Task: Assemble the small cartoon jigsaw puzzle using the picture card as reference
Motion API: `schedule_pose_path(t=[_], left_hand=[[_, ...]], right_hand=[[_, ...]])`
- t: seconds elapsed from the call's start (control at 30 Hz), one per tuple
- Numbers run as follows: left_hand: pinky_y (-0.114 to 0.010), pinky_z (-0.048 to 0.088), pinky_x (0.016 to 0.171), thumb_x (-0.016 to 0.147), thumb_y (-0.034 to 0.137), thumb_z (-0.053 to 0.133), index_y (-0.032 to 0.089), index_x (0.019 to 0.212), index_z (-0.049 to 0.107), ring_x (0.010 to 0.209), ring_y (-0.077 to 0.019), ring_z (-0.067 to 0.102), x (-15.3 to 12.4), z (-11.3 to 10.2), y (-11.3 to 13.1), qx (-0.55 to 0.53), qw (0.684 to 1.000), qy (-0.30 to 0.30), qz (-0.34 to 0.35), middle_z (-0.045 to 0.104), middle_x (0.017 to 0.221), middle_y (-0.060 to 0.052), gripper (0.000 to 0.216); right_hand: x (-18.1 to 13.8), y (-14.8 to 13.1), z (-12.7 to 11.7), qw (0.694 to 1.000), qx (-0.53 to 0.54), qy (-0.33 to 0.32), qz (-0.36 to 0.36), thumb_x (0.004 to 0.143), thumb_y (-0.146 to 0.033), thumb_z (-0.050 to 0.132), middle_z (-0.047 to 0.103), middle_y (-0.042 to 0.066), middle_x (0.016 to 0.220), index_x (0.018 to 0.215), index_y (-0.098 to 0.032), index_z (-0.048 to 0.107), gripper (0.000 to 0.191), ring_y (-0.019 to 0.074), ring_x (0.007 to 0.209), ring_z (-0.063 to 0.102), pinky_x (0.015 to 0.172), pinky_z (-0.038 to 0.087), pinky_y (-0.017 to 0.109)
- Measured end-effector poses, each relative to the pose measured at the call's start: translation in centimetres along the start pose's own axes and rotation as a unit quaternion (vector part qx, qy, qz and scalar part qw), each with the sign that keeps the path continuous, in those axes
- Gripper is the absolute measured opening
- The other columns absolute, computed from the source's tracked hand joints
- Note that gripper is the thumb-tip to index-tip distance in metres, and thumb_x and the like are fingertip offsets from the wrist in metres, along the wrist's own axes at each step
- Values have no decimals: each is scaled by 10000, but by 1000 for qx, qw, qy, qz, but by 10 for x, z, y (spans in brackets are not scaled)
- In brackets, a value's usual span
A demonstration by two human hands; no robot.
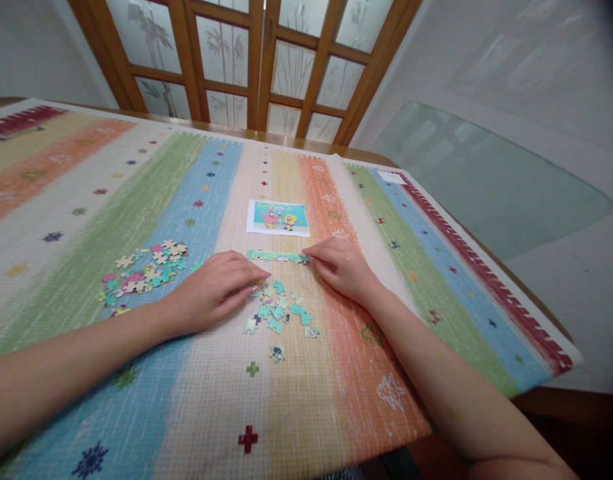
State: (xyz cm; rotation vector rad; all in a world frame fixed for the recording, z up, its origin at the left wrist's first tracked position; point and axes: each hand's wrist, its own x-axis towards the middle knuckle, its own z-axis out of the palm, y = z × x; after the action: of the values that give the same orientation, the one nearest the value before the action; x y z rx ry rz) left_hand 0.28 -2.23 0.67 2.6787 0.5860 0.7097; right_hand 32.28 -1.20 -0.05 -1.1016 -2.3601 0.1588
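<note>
A short row of joined teal puzzle pieces (277, 257) lies on the striped mat. My right hand (341, 267) rests at the row's right end, fingertips pressed on the last piece. My left hand (216, 290) lies flat, palm down, fingers stretched toward a loose heap of teal pieces (279, 312) just below the row. A second heap of mixed pink, cream and teal pieces (143, 270) sits to the left of my left hand. A small reference picture (279, 218) with cartoon figures lies beyond the row.
The striped woven mat (136, 200) covers a wooden table whose right edge (486, 267) drops to a pale floor. A wood-framed glass door (256, 67) stands behind the table. A white label (391, 177) sits at the mat's far right.
</note>
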Motion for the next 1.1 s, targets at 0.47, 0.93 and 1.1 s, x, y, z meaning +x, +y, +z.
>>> schedule_pose_path(t=[0.47, 0.93, 1.1], left_hand=[[-428, 455, 995, 1038, 218, 468, 231, 1339, 565, 1121, -218, 605, -1, 1, -1, -5, 1000, -8, -5, 696, 1230, -66, 316], [-415, 458, 989, 1030, 202, 476, 216, 1326, 571, 1107, -209, 611, 1, -1, 0, -11, 1000, -4, 4, 701, 1216, -64, 311], [-416, 449, 993, 1033, 202, 475, 211, 1334, 565, 1110, -209, 604, 0, 0, -1, -11, 1000, -7, 3, 694, 1219, -67, 315]], right_hand=[[1, 0, 1, 1000, -6, -11, 23, 953, -281, 649, 694, 117, 1016, 998, -200, 753, 140, 252, 952, 639, 873, 519, 424], [0, 5, 5, 1000, 2, -3, 24, 953, -257, 648, 687, 115, 1035, 1057, -203, 754, 157, 252, 969, 638, 879, 520, 428], [-1, 6, 4, 1000, -8, -5, 6, 968, -242, 620, 699, 111, 1037, 1043, -215, 762, 163, 252, 964, 638, 868, 513, 431]])
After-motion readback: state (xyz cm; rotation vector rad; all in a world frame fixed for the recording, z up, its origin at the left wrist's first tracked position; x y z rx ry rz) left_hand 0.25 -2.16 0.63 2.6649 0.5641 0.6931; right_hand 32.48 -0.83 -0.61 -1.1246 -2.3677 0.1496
